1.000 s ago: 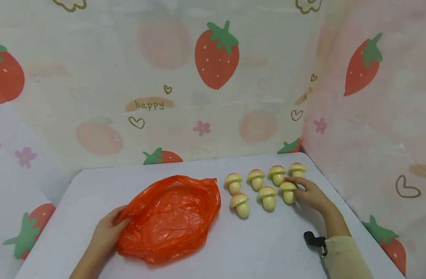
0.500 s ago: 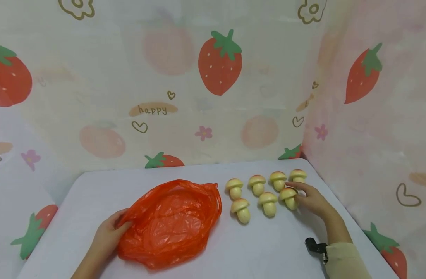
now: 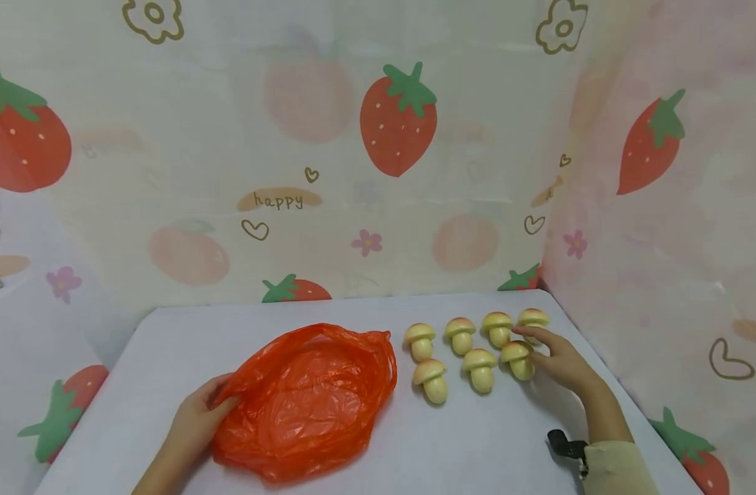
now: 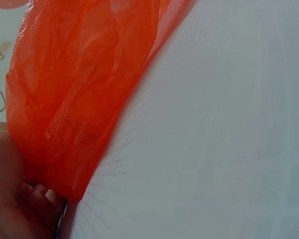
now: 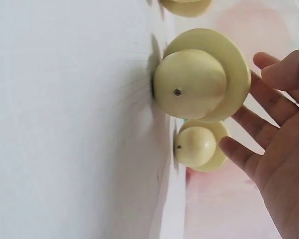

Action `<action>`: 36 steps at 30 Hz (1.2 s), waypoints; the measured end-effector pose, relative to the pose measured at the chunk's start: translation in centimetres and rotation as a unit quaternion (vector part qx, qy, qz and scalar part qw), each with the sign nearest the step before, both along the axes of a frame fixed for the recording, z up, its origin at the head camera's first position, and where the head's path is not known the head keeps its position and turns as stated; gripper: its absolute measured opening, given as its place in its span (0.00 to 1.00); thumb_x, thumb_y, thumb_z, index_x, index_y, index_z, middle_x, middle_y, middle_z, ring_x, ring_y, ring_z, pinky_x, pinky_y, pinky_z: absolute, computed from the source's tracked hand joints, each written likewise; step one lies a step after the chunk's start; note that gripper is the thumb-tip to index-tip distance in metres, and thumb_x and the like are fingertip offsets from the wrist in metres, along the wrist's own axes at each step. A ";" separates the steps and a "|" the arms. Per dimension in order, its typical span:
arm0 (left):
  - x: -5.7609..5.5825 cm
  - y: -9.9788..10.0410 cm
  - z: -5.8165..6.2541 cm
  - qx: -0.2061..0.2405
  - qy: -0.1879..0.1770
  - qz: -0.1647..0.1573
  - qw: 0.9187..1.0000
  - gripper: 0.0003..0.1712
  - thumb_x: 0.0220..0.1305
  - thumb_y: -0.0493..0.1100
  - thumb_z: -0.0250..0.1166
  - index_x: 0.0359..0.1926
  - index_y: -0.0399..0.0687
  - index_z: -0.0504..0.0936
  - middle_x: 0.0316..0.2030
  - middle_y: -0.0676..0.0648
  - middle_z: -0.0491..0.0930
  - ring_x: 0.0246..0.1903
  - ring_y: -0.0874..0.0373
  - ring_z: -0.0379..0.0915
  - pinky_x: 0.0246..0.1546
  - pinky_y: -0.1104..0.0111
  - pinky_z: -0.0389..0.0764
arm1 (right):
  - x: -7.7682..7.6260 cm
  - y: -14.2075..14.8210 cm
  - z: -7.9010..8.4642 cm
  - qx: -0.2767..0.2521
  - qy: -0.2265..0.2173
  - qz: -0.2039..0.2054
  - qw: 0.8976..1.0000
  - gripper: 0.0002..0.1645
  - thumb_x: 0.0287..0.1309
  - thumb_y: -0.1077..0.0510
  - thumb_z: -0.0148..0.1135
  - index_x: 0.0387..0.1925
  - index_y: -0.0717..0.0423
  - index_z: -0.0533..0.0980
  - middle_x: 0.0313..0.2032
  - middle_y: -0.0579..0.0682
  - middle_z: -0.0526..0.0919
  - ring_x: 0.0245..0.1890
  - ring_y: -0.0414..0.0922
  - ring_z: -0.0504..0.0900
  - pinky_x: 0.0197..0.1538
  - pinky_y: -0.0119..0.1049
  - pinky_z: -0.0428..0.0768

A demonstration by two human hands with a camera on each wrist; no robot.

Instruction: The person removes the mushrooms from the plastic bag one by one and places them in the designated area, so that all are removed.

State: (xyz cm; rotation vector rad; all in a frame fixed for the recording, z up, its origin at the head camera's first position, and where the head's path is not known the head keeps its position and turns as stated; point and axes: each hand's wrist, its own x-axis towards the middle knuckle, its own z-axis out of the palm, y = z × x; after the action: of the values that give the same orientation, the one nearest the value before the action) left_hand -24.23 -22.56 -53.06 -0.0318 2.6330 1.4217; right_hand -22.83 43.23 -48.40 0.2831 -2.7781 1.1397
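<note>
An orange-red plastic bag (image 3: 316, 405) lies with its wide mouth facing up, left of centre. At its left edge my left hand (image 3: 195, 416) pinches the rim between thumb and fingers; in the left wrist view the bag's film (image 4: 84, 99) rises from that hand (image 4: 15, 189). Several toy mushrooms with pale yellow stems stand to the right in two rows. My right hand (image 3: 563, 361) is at the front row's rightmost mushroom (image 3: 517, 361). In the right wrist view, the fingers of this hand (image 5: 284, 134) spread beside and behind that mushroom's cap (image 5: 234, 74), thumb apart from it.
The back row includes a mushroom (image 3: 532, 318) partly behind my right fingers. Two more front-row mushrooms (image 3: 480, 371) stand nearer the bag. A black strap mount (image 3: 566, 445) sits at the right sleeve. Strawberry-printed sheets (image 3: 464, 172) enclose the white table (image 3: 452, 454) behind and at the sides.
The head view has tilted up, so everything sits lower. The front-right mushroom has tipped slightly, its stem swinging right. My left hand keeps its hold on the bag.
</note>
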 end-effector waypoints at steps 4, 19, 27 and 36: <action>0.1 -0.2 0.1 0.006 -0.014 0.005 1.000 0.35 0.74 0.53 0.61 0.75 0.46 0.65 0.71 0.38 0.70 0.69 0.40 0.67 0.66 0.47 0.75 | -0.1 -0.4 0.6 0.010 0.020 0.005 1.000 0.29 0.63 0.68 0.59 0.66 0.58 0.75 0.67 0.63 0.75 0.71 0.66 0.65 0.67 0.73 0.62; -0.6 -0.3 0.8 0.014 0.006 -0.012 1.000 0.39 0.71 0.57 0.64 0.76 0.46 0.65 0.72 0.38 0.69 0.70 0.40 0.66 0.67 0.47 0.74 | -0.3 -0.7 3.1 0.034 0.083 -0.024 0.996 0.25 0.70 0.60 0.61 0.67 0.53 0.75 0.70 0.58 0.74 0.72 0.45 0.67 0.72 0.47 0.66; -1.0 -0.1 1.4 -0.002 0.037 -0.028 0.999 0.45 0.66 0.64 0.66 0.76 0.47 0.65 0.72 0.38 0.69 0.70 0.40 0.66 0.68 0.46 0.71 | 0.2 -0.9 3.3 0.050 0.129 -0.043 0.989 0.23 0.71 0.54 0.62 0.64 0.54 0.77 0.66 0.57 0.78 0.70 0.47 0.71 0.66 0.16 0.57; -0.5 0.3 3.1 -0.020 0.056 -0.049 0.997 0.43 0.67 0.60 0.67 0.74 0.42 0.67 0.68 0.35 0.74 0.64 0.38 0.74 0.59 0.52 0.82 | 1.3 -1.4 3.4 0.075 0.198 -0.054 0.976 0.22 0.65 0.61 0.67 0.60 0.57 0.79 0.61 0.58 0.82 0.67 0.35 0.73 0.62 0.08 0.53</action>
State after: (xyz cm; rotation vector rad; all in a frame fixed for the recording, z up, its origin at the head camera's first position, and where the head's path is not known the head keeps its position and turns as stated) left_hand -24.73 -22.30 -49.92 0.1736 2.7097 1.3778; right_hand -21.58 41.80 -45.03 0.3290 -2.4912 0.7528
